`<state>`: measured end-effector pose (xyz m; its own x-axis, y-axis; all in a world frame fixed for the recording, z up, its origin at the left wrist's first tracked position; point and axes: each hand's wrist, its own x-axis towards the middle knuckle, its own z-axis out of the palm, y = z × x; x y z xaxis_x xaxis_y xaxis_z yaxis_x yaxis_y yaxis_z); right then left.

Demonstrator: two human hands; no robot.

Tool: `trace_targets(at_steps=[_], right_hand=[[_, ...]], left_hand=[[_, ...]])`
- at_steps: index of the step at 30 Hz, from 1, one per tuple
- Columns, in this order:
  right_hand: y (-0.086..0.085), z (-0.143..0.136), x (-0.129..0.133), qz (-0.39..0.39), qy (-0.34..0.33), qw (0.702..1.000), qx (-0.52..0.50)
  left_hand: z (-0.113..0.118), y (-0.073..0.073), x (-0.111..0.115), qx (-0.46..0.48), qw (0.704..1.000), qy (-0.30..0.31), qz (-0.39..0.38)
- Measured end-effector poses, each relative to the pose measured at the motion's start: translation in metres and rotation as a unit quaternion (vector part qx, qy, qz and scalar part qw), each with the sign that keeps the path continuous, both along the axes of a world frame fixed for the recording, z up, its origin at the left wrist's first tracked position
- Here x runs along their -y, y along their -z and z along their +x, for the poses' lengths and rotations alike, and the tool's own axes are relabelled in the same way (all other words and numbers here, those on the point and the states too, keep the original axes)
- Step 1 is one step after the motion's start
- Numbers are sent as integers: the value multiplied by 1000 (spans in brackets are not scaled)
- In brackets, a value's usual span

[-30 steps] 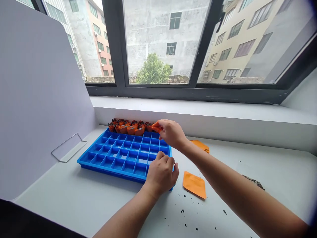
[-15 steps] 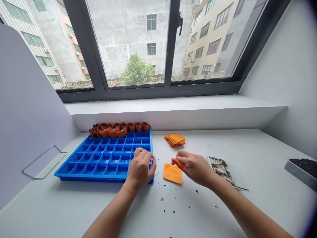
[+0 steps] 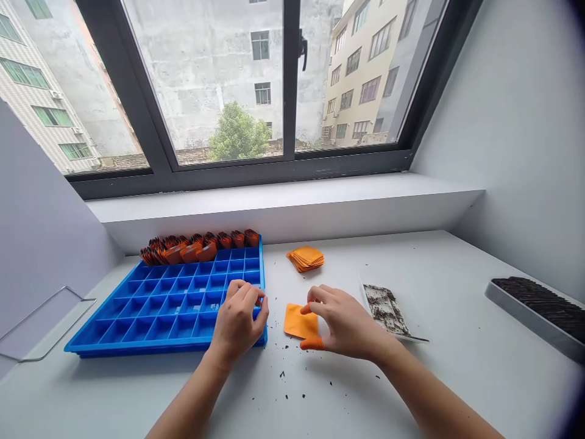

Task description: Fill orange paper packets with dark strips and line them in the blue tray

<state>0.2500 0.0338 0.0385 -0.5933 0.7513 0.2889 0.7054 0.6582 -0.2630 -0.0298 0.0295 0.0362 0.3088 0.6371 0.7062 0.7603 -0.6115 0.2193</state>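
Note:
My left hand (image 3: pixel 238 318) hovers at the right front corner of the blue compartment tray (image 3: pixel 164 350). Its fingers are curled, thumb tip close to the index tip, and nothing shows between them. My right hand (image 3: pixel 340 320) is open, thumb and index finger spread apart over the right edge of a flat orange square packet (image 3: pixel 297 320) on the table. Orange finger covers sit on that thumb and index finger. Behind the packet lies a fanned stack of similar orange squares (image 3: pixel 305 259).
Folded orange and black pieces (image 3: pixel 189 247) fill the tray's back rows. Right of my hand is a clear shallow container (image 3: pixel 386 311) with dark residue and a thin stick. A grey box (image 3: pixel 530 317) of dark strips stands far right. A wire stand (image 3: pixel 50 347) is left; dark flakes dot the table.
My right hand has opened from a pinch and come down nearer the orange packet. The left hand stays by the tray corner. The whole view has shifted, with things appearing further left.

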Motion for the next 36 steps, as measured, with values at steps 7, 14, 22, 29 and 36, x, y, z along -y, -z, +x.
trace_targets(at_steps=[7, 14, 22, 29, 36], right_hand=[[11, -5, -6, -28, 51, 997, 51], [15, -1, -7, -16, 24, 996, 81], [5, -1, -5, 30, -11, 996, -79], [-2, -11, 6, -31, -75, 978, -191], [-2, -22, 12, -46, -114, 959, -257]], left_hand=[[0, -1, 0, 6, 1000, 7, -5], [-1, -1, 1, 24, 1000, 15, -7], [0, -3, 9, 38, 997, 68, 26], [6, 1, 14, -74, 979, 189, -24], [8, -6, 16, -59, 980, 185, -52]])
